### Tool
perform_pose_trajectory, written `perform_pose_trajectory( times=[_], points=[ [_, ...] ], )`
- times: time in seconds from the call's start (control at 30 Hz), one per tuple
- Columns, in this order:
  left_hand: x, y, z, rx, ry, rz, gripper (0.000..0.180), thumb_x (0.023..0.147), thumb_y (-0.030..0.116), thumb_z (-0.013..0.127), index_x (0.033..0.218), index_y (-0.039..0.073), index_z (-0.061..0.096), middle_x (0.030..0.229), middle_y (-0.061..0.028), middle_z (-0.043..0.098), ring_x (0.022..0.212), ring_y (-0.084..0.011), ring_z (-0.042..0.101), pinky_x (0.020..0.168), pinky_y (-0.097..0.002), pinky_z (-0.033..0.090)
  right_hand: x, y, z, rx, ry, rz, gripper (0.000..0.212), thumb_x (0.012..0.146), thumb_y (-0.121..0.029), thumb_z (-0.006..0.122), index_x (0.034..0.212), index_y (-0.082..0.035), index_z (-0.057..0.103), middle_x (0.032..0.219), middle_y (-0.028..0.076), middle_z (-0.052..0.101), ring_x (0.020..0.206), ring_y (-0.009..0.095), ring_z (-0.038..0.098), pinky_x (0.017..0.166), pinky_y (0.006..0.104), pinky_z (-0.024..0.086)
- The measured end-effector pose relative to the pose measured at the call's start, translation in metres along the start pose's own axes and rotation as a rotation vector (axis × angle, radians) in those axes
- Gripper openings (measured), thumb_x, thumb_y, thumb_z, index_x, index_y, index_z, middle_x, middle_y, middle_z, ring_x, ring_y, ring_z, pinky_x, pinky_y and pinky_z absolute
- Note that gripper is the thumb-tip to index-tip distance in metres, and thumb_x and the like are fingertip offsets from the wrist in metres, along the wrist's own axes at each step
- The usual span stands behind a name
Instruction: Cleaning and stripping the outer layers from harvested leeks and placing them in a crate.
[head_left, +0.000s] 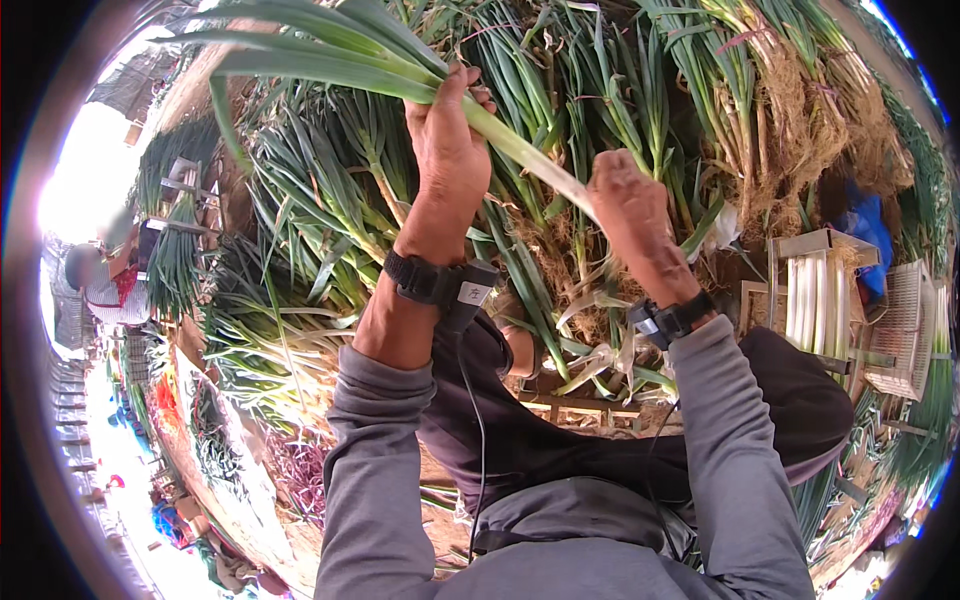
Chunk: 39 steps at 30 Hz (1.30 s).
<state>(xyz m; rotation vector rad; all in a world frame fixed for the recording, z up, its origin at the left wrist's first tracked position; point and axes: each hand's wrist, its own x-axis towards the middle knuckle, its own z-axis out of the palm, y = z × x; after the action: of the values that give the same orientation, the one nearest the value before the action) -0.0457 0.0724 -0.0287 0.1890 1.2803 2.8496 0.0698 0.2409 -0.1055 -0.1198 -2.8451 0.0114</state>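
My left hand (447, 130) is wrapped round a long green onion (525, 155), just below where its leaves fan out to the upper left. The pale stalk slants down to the right. At its white lower end my right hand (628, 195) is closed, with the fingers curled against the stalk; the very tip is partly hidden. Beneath both hands lies a thick spread of green onions (340, 190) with leaves and roots. Loose peeled skins (600, 365) are scattered in front of my folded legs.
Rooty, unpeeled onions (790, 110) are heaped at the upper right. To the right, a metal rack (815, 243) holds white stalks, beside a pale plastic basket (897, 335) and a blue bag (868, 235). Another bundle (178, 250) sits in a rack at left, near a person (115, 295).
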Motion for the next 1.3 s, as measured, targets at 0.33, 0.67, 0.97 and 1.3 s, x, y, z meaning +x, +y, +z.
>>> perform_pose_trajectory(
  times=[0.33,0.67,0.97,1.3],
  points=[
    [-0.001,0.012,0.000,0.017,0.004,0.051,0.033,0.095,0.029,0.068,0.115,0.007,0.053,0.092,-0.0107,0.066,0.078,-0.0186,0.061,0.073,-0.0344,0.050,-0.039,0.014,-0.010,0.377,0.524,-0.190,0.027,0.095,-0.002,0.055,0.122,-0.004,0.057,0.108,0.016,0.065,0.075,0.022,0.068,0.067,0.0330,0.057],
    [-0.019,-0.014,0.007,-0.269,-0.092,-0.272,0.040,0.093,0.026,0.072,0.118,0.003,0.052,0.108,-0.0100,0.060,0.103,-0.0242,0.058,0.102,-0.0400,0.046,-0.019,-0.020,-0.021,2.271,0.163,0.299,0.041,0.102,-0.027,0.057,0.135,-0.004,0.051,0.123,0.011,0.063,0.094,0.017,0.070,0.077,0.0259,0.060],
    [-0.050,-0.056,0.047,-0.021,-0.453,-0.670,0.048,0.104,0.047,0.045,0.124,0.004,0.055,0.116,-0.0106,0.063,0.108,-0.0212,0.060,0.099,-0.0390,0.047,0.024,0.011,-0.046,2.244,0.432,0.390,0.026,0.092,-0.021,0.073,0.107,-0.001,0.065,0.082,0.002,0.068,0.068,0.010,0.064,0.062,0.0255,0.054],
    [-0.078,-0.067,0.056,0.442,-0.699,-0.733,0.053,0.100,0.041,0.058,0.134,0.001,0.057,0.115,-0.0130,0.068,0.103,-0.0198,0.066,0.098,-0.0351,0.050,-0.155,0.295,-0.334,0.053,0.889,0.549,0.027,0.095,-0.027,0.067,0.098,0.000,0.064,0.082,0.009,0.069,0.072,0.018,0.066,0.060,0.0333,0.051]
  ],
)
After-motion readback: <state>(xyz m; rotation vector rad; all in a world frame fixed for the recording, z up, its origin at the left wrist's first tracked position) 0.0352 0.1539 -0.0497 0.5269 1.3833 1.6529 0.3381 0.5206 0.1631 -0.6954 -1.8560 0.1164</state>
